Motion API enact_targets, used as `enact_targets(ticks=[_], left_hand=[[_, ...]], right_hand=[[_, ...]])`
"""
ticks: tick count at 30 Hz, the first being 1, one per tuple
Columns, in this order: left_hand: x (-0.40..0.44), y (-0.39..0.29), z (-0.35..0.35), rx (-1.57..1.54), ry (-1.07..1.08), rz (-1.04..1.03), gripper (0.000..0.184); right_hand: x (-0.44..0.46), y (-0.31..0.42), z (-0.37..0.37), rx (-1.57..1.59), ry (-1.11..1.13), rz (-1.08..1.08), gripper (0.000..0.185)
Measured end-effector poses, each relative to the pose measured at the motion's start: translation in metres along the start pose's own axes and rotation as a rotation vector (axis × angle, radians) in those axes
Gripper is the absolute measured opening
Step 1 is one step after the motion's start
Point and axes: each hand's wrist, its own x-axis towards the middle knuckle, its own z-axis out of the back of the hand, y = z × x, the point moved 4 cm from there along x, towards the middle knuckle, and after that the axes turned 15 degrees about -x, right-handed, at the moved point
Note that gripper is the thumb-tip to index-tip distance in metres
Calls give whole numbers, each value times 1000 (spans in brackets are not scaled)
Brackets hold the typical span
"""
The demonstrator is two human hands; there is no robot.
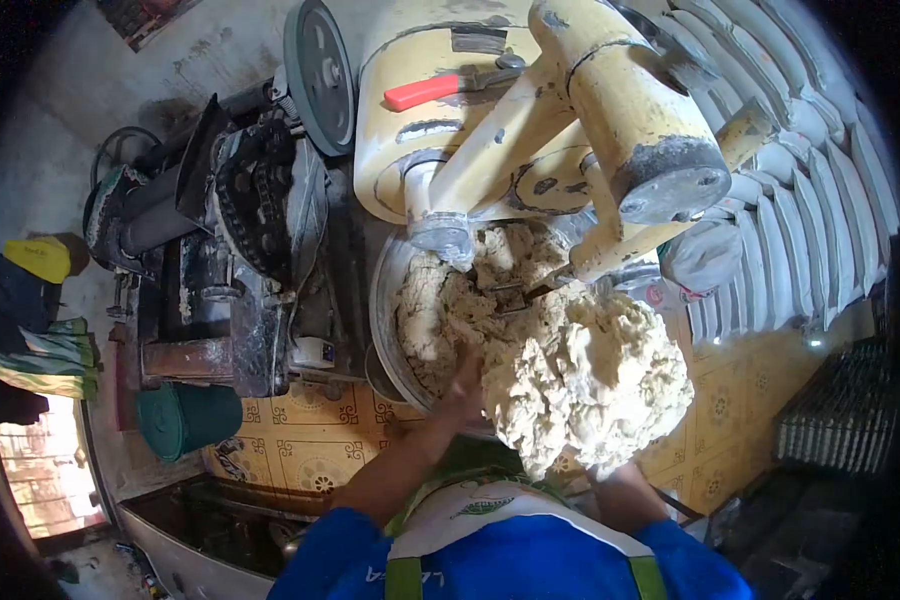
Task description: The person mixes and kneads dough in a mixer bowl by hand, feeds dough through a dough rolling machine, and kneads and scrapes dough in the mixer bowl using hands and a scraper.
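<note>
A large lump of rough, pale dough (590,385) is held up in front of my body, over the near right side of a metal mixing bowl (378,300). My left hand (464,385) presses against the lump's left side, its fingers partly hidden by the dough. Beneath the lump, my right hand (618,478) supports it from the lower right, with the fingers out of sight. More shaggy dough (425,310) lies in the bowl, under the mixer's metal arm (595,250).
The cream-coloured mixer (390,110) stands beyond the bowl; a red-handled tool (430,92) lies on top of it. Dark machinery (255,210) with a large wheel (322,80) is at left, near a green bucket (185,420). Stacked white sacks (805,210) fill the right.
</note>
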Motion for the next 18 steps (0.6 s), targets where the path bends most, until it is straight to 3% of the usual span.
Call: enact_targets(ticks=[3, 5, 8, 9, 12, 16, 18], left_hand=[[15, 14, -10, 4, 64, 77, 61], [-3, -16, -29, 2, 82, 93, 61], [-63, -85, -120, -445, 15, 597, 56], [-53, -70, -115, -443, 19, 597, 56], [-6, -29, -87, -166, 608, -175, 46], [-99, -100, -112, -441, 570, -263, 42], [-80, -100, -92, -431, 693, -240, 46]], right_hand=[[-20, 0, 31, -79, 33, 24, 55], [-20, -12, 48, -126, 62, 36, 55], [-20, -18, 75, -194, 96, 66, 55], [-22, -17, 85, -219, 106, 77, 55], [-33, -18, 115, -287, 137, 104, 55], [-69, -8, 161, -378, 142, 147, 55], [-94, -5, 183, -427, 149, 168, 55]])
